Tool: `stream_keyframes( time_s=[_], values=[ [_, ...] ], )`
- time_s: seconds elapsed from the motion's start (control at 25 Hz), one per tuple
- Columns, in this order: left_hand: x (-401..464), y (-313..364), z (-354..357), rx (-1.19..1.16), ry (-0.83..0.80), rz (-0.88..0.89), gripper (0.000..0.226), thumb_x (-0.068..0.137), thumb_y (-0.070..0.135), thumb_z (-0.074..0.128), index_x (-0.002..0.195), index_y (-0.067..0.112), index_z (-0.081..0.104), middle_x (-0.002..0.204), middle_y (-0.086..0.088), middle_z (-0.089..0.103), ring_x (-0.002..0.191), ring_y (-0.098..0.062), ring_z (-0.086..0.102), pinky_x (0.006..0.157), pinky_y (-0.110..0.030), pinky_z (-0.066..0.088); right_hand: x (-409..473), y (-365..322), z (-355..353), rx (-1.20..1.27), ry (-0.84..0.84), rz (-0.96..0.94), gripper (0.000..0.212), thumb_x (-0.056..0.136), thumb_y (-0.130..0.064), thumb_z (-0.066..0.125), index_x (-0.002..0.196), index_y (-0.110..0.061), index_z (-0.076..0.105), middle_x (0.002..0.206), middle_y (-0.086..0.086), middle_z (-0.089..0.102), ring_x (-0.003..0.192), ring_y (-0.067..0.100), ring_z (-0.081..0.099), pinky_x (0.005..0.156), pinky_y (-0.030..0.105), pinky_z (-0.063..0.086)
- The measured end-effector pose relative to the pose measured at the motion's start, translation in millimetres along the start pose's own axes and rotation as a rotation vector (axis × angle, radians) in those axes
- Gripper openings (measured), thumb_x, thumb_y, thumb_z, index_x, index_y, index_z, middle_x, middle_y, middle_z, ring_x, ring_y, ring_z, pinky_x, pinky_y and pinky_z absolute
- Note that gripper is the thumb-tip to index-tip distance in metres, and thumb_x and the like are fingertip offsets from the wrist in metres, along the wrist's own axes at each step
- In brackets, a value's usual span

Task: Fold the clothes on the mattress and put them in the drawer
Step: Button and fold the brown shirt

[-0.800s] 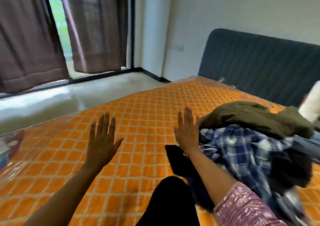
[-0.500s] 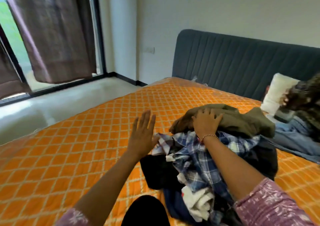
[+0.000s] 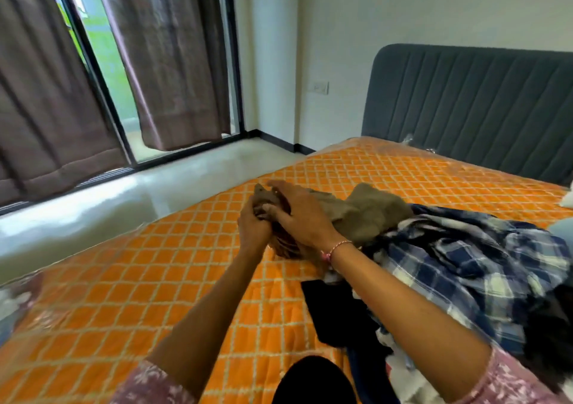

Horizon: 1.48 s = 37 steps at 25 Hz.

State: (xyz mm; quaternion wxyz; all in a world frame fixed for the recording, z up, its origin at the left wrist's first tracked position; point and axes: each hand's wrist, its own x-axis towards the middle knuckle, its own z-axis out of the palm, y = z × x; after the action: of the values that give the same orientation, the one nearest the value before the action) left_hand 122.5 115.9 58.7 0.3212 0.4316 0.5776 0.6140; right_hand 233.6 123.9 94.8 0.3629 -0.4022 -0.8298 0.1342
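Note:
An olive-brown garment [image 3: 366,214] lies on top of a heap of clothes on the orange quilted mattress [image 3: 155,279]. My left hand [image 3: 252,225] grips its near end, fingers curled round the cloth. My right hand [image 3: 297,214] lies over the same end with its fingers and thumb closed on the fabric. Under and to the right of it are a blue-and-white checked shirt [image 3: 471,267] and dark clothes [image 3: 338,313]. No drawer is in view.
A grey padded headboard [image 3: 471,105] stands at the back right. Brown curtains [image 3: 167,62] hang before a sliding glass door on the left, with pale floor [image 3: 93,205] between door and bed. My dark-clothed knee [image 3: 313,382] is at the bottom edge.
My left hand moved from the air over the mattress onto the olive garment. Both hands now hold its end and have drawn it left off the heap. The view turned left.

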Motion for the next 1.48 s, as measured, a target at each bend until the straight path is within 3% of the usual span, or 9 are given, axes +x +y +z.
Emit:
stream_keyframes(
  time_s=[0.2,0.36,0.44,0.68,0.88,1.04,1.24,1.36,1.48],
  values=[
    [29,13,-118,-0.178,0.047,-0.215,0.023,0.101,0.026,0.042,0.116,0.013,0.054,0.118,-0.023,0.058,0.1,-0.04,0.059,0.056,-0.037,0.051,-8,19,31,-0.054,-0.308,0.172,0.107,0.062,-0.053,0.081,0.149,-0.028,0.024,0.146,0.0,0.041,0.133,0.023,0.04,0.108,0.048,0.033],
    [20,11,-205,-0.128,0.023,-0.241,0.02,0.1,0.023,0.045,0.118,0.016,0.05,0.113,-0.018,0.059,0.085,-0.031,0.06,0.059,-0.04,0.053,9,-35,111,0.268,-0.181,0.251,0.039,0.083,-0.005,0.056,0.122,-0.004,0.06,0.123,0.02,0.062,0.117,0.036,0.055,0.089,0.04,0.046],
    [11,3,-260,0.061,0.095,-0.23,0.019,0.095,0.024,0.056,0.113,0.021,0.053,0.102,-0.01,0.062,0.084,-0.024,0.058,0.062,-0.032,0.051,24,-76,149,0.436,-0.114,0.353,0.04,0.084,0.008,0.041,0.115,-0.002,0.065,0.119,0.021,0.064,0.114,0.037,0.057,0.091,0.046,0.046],
    [-27,-40,-387,0.532,0.445,-0.333,0.094,0.069,0.024,0.069,0.146,0.003,0.02,0.142,-0.025,0.034,0.128,-0.037,0.04,0.093,-0.039,0.04,76,-190,242,0.59,-0.326,0.534,0.03,0.089,-0.002,0.039,0.098,0.014,0.063,0.107,0.033,0.062,0.103,0.039,0.059,0.07,0.038,0.037],
    [-71,-71,-402,0.722,0.238,-0.125,0.113,0.079,0.033,0.074,0.149,0.014,-0.013,0.154,0.001,-0.02,0.145,-0.033,-0.016,0.116,-0.037,-0.003,95,-278,259,1.028,-0.56,0.802,0.031,0.098,-0.014,0.033,0.086,-0.003,0.059,0.078,0.014,0.066,0.07,0.026,0.064,0.067,0.029,0.052],
    [-75,-57,-404,0.378,0.525,0.011,0.089,0.073,0.036,0.072,0.145,0.008,0.027,0.146,-0.016,0.035,0.136,-0.028,0.034,0.113,-0.036,0.029,95,-303,257,1.1,-0.815,0.662,0.038,0.1,-0.014,0.028,0.072,-0.006,0.052,0.048,0.005,0.064,0.042,0.014,0.062,0.041,0.017,0.048],
    [-101,-31,-427,0.239,0.84,-0.279,0.034,0.091,0.004,0.041,0.12,0.001,0.058,0.12,-0.021,0.061,0.112,-0.037,0.055,0.099,-0.046,0.044,75,-311,226,0.78,-0.948,0.406,0.022,0.095,-0.016,0.045,0.081,-0.008,0.059,0.068,0.007,0.067,0.061,0.018,0.063,0.062,0.027,0.053],
    [-113,9,-449,0.239,0.722,-0.253,0.029,0.09,0.007,0.041,0.101,-0.005,0.066,0.106,-0.026,0.064,0.095,-0.034,0.059,0.085,-0.041,0.049,87,-304,197,0.045,-0.713,-0.003,0.021,0.088,-0.01,0.052,0.099,-0.003,0.069,0.099,0.015,0.066,0.093,0.03,0.059,0.081,0.032,0.047],
    [-114,55,-473,0.276,0.47,-0.35,0.022,0.089,0.012,0.046,0.076,0.008,0.063,0.091,-0.019,0.062,0.071,-0.025,0.054,0.065,-0.03,0.044,91,-303,178,0.001,-0.768,-0.012,0.022,0.089,-0.014,0.052,0.095,-0.002,0.069,0.099,0.018,0.067,0.081,0.029,0.06,0.071,0.029,0.046]
  ],
)
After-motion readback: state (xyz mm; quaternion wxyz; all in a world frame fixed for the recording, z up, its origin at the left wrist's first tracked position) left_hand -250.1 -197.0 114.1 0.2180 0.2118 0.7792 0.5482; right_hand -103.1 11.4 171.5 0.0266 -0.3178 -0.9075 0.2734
